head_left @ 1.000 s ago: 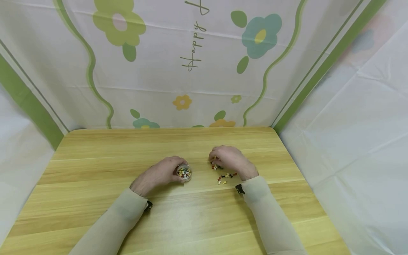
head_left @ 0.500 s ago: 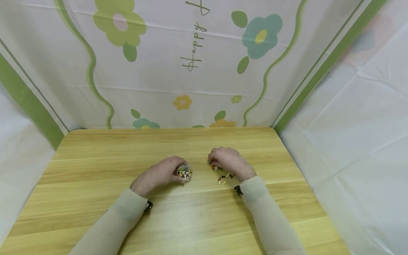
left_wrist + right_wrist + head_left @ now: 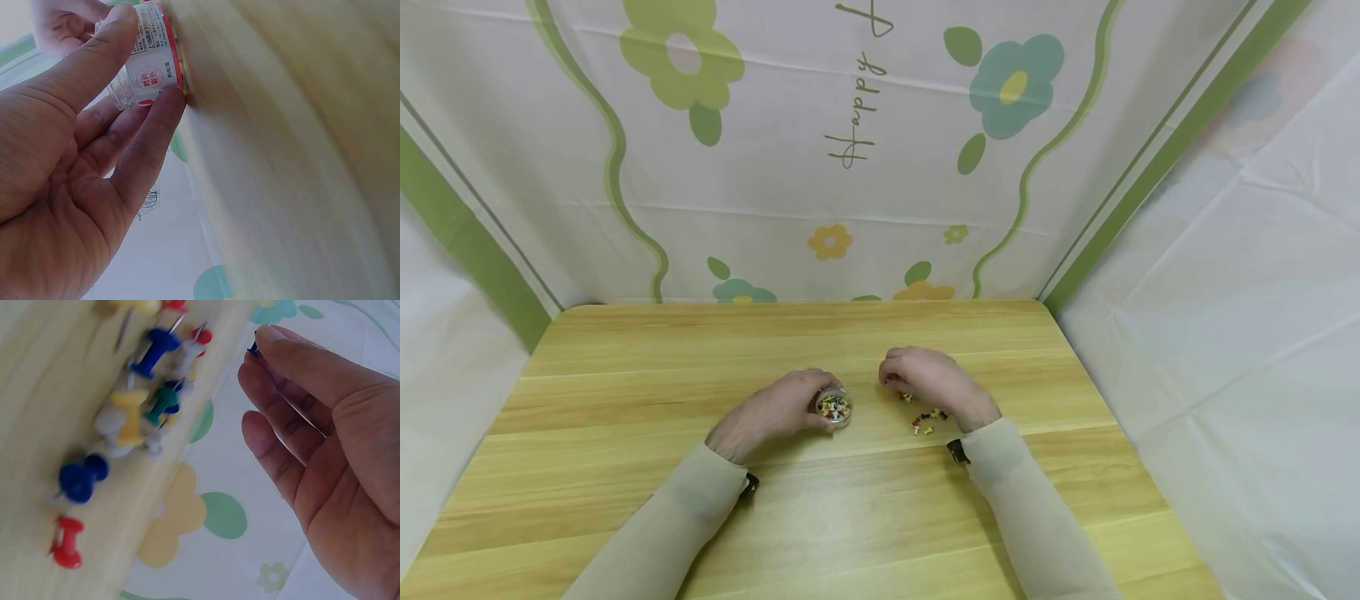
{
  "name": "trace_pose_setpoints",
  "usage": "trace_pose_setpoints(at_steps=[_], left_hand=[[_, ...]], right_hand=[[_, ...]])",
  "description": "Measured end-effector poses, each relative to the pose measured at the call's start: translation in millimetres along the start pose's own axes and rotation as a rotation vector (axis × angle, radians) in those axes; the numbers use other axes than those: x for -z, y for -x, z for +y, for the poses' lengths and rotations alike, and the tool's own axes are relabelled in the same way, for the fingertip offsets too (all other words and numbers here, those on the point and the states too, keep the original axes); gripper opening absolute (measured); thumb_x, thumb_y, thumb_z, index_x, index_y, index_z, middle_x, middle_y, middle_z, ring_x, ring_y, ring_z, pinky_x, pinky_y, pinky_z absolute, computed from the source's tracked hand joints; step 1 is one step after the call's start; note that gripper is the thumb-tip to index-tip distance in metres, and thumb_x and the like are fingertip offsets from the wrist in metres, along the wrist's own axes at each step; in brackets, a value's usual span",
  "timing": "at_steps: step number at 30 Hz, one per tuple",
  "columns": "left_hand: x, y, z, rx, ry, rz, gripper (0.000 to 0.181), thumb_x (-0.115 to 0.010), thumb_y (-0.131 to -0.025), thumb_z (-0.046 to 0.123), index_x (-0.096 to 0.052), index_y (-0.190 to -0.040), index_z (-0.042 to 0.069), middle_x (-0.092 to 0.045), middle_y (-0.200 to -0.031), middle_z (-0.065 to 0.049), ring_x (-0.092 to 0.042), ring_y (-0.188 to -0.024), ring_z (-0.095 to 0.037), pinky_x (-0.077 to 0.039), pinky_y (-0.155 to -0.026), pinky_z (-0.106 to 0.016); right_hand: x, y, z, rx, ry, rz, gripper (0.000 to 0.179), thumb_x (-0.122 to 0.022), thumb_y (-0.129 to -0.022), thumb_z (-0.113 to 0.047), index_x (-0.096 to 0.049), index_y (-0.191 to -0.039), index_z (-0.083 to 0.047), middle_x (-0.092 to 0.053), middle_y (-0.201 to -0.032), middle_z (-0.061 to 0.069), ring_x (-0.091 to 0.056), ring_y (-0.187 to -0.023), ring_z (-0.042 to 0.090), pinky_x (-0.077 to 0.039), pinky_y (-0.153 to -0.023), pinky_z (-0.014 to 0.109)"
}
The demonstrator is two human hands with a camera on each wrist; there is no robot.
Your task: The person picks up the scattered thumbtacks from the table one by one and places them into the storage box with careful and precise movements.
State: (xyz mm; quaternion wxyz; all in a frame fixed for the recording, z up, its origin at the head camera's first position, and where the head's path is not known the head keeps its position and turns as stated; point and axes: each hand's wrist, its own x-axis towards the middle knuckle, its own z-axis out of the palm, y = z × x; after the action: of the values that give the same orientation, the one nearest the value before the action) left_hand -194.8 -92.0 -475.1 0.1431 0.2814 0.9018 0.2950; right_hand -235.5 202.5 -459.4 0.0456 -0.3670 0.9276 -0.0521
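A small clear jar (image 3: pixel 834 407) of mixed-colour push pins stands on the table, and my left hand (image 3: pixel 778 404) holds it round its side. The left wrist view shows the jar's printed label (image 3: pixel 150 76) between thumb and fingers. To the right, my right hand (image 3: pixel 932 379) is raised a little over the table. Its thumb and forefinger pinch a dark blue push pin (image 3: pixel 253 348), seen in the right wrist view. Beneath and beside that hand lie several loose push pins (image 3: pixel 931 415), blue, red, yellow, white and green, partly hidden by it in the head view.
The wooden table (image 3: pixel 850 525) ends at a white curtain (image 3: pixel 775 183) printed with flowers. More white sheeting (image 3: pixel 1247 333) hangs along the right side.
My right hand has moved left, away from the loose pins and towards the jar, with a push pin in its fingertips now. The left hand and the jar have stayed put.
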Motion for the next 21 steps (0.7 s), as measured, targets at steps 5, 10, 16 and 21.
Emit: trace_pose_setpoints(at_steps=[5, 10, 16, 21], left_hand=[[0.8, 0.8, 0.1, -0.001, 0.013, 0.001, 0.052, -0.097, -0.099, 0.023, -0.075, -0.144, 0.006, -0.080, -0.137, -0.011, -0.074, -0.121, -0.023, -0.065, -0.110, -0.048], [0.9, 1.6, 1.1, 0.007, 0.029, 0.003, 0.053, -0.098, -0.099, 0.023, -0.074, -0.143, 0.006, -0.080, -0.136, -0.011, -0.075, -0.121, -0.024, -0.065, -0.111, -0.049], [1.2, 1.9, 1.4, 0.018, 0.043, -0.003, 0.053, -0.096, -0.101, 0.024, -0.074, -0.145, 0.005, -0.080, -0.137, -0.010, -0.074, -0.120, -0.023, -0.064, -0.112, -0.049], [1.9, 2.0, 0.3, 0.009, 0.060, -0.007, 0.052, -0.095, -0.102, 0.021, -0.073, -0.145, 0.004, -0.080, -0.134, -0.009, -0.074, -0.119, -0.022, -0.064, -0.111, -0.050]], right_hand=[[5, -0.9, -12, 0.037, -0.018, 0.028, 0.012, -0.085, -0.109, -0.012, -0.088, -0.120, -0.018, -0.084, -0.120, -0.003, -0.079, -0.106, 0.014, -0.069, -0.097, 0.035], [7, -1.7, -25, 0.084, -0.029, 0.060, 0.012, -0.085, -0.109, -0.013, -0.088, -0.120, -0.017, -0.084, -0.120, -0.003, -0.081, -0.109, 0.014, -0.070, -0.099, 0.034], [7, -3.7, -41, 0.085, -0.037, 0.079, 0.013, -0.084, -0.110, -0.016, -0.088, -0.122, -0.018, -0.085, -0.122, -0.004, -0.082, -0.110, 0.013, -0.071, -0.096, 0.033], [4, -5.9, -54, 0.109, -0.038, 0.126, 0.014, -0.085, -0.108, -0.016, -0.088, -0.122, -0.018, -0.086, -0.123, -0.004, -0.083, -0.111, 0.013, -0.071, -0.096, 0.033]])
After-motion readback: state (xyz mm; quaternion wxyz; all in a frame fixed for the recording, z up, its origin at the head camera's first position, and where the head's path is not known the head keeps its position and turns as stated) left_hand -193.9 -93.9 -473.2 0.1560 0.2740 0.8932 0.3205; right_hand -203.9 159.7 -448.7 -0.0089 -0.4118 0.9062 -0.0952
